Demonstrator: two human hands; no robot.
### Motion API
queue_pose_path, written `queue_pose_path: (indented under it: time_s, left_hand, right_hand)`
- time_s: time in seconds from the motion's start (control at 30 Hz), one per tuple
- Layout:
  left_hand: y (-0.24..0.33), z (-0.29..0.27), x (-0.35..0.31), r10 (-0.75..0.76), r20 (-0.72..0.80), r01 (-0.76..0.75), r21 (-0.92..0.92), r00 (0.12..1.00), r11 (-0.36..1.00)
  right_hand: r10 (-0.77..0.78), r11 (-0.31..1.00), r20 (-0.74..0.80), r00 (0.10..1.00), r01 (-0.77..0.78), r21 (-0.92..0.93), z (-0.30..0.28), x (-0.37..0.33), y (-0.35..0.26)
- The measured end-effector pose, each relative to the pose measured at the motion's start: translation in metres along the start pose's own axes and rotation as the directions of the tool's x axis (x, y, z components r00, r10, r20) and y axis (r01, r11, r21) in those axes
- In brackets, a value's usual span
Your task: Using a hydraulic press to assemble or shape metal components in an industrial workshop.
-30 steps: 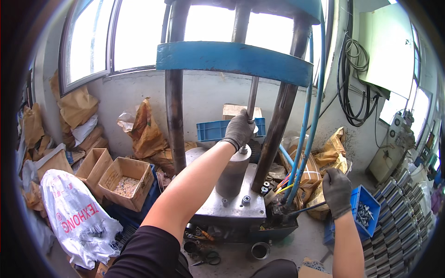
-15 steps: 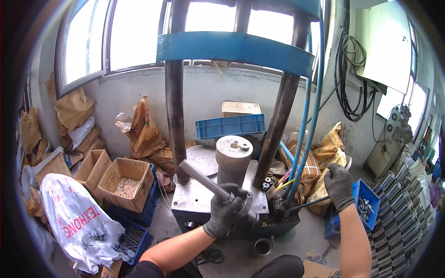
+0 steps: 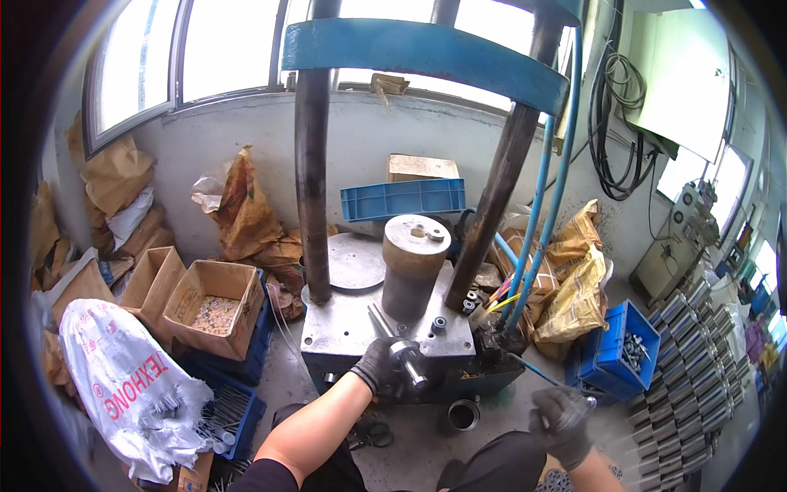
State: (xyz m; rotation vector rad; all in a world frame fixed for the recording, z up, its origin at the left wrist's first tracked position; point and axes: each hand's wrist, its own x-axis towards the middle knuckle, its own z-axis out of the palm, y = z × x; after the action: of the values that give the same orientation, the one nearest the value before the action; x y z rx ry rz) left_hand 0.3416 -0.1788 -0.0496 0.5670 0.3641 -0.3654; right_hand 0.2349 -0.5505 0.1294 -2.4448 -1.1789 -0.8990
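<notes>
"One thing first: what has the left hand (image 3: 382, 369) got?"

"It is wrapped round a flanged metal shaft (image 3: 403, 351), which slants over the near edge of the metal bed (image 3: 334, 326), one end toward the far left, the other toward the near right."

"Why hold it there?"

"Probably because the flange, right beside the glove, would keep the shaft from slipping through."

"And the right hand (image 3: 561, 420)?"

"Over to the near right, fingers curled by the end of a lever (image 3: 533, 369). It is blurred, so I cannot tell whether they grip that end or only lie against it."

"What stands on the bed?"

"A thick steel cylinder (image 3: 410, 283), upright between two dark columns (image 3: 312, 180) and below a blue crossbeam (image 3: 426, 51). I'd guess it sits there so that a load from above would come straight down on it. A small ring (image 3: 437, 236) lies on its top, just right of an opening."

"And the blue crate (image 3: 605, 357) on the right?"

"It holds loose metal pieces (image 3: 634, 351), presumably set near the right hand for easy reach. A cardboard box (image 3: 201, 330) of small parts stands on the left, well apart from both hands."
</notes>
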Motion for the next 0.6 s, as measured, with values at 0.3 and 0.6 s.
queue_pose_path:
  time_s: [0.3,0.6]
  left_hand:
    - [-0.083,-0.011,-0.008,-0.051,-0.013,0.052,0.089,0.999,0.995]
    - [-0.116,0.023,-0.082,0.164,0.253,-0.297,0.694,0.953,0.656]
  right_hand:
    - [0.569,0.484,0.206,0.796,-0.527,0.699,0.148,-0.068,-0.063]
    - [0.405,-0.499,0.699,0.589,-0.498,0.709,0.252,-0.091,-0.074]
